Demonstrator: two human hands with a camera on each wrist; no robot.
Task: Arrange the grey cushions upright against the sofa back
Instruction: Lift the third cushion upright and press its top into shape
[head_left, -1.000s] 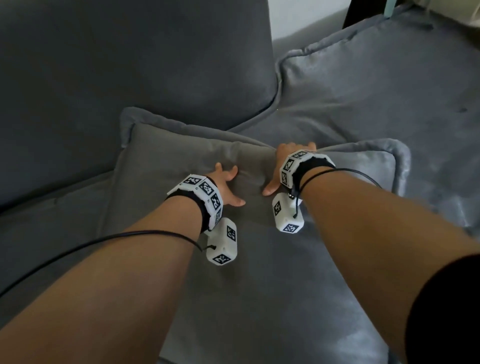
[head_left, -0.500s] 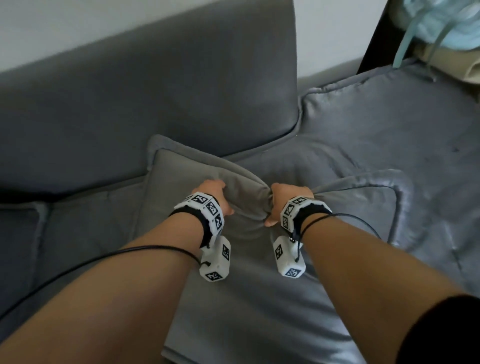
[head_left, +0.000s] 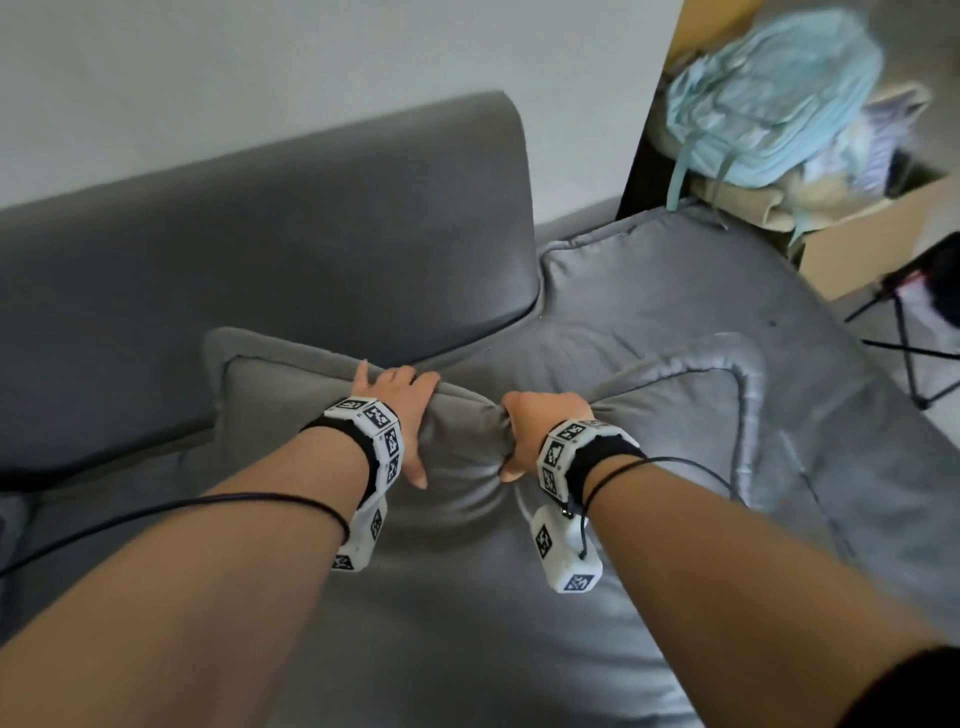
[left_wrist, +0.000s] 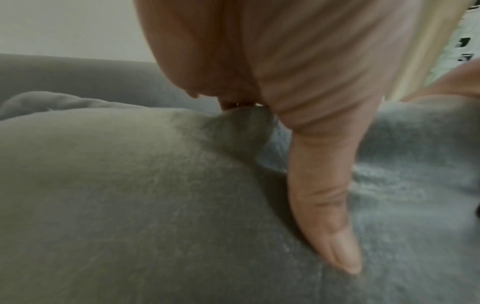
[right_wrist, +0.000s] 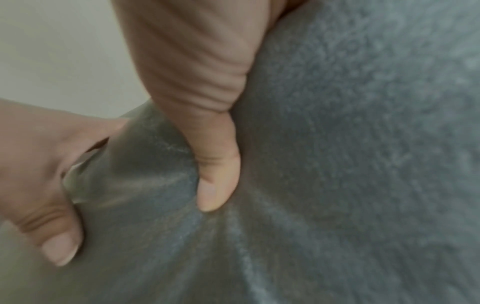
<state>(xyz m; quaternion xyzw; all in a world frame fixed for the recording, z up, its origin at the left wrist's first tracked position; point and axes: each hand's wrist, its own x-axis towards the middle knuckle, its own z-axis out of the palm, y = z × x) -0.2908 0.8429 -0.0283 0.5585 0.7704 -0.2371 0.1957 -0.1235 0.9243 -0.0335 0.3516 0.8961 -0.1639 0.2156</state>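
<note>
A large grey cushion (head_left: 291, 410) with a flanged border lies on the sofa seat, its far edge raised toward the dark grey sofa back (head_left: 291, 228). My left hand (head_left: 400, 410) grips the far edge near the middle, fingers over the top and thumb on the near face. My right hand (head_left: 530, 421) grips the same edge a little to the right, bunching the fabric. In the left wrist view the thumb (left_wrist: 324, 205) lies on the cushion (left_wrist: 130, 195). The right wrist view shows my right thumb (right_wrist: 215, 174) dug into the creased cushion (right_wrist: 350, 164), with my left hand (right_wrist: 39, 185) beside it.
The grey sofa seat (head_left: 701, 291) spreads to the right of the back. Beyond its far right corner stands a cardboard box (head_left: 857, 228) holding a light blue bag (head_left: 774, 98) and cloths. A black folding stand (head_left: 909, 332) is on the floor at right. A white wall rises behind.
Both hands went from resting spread on the cushion's far edge to gripping it, and the edge has lifted and bunched between them. The view has tilted up, showing more sofa back and wall.
</note>
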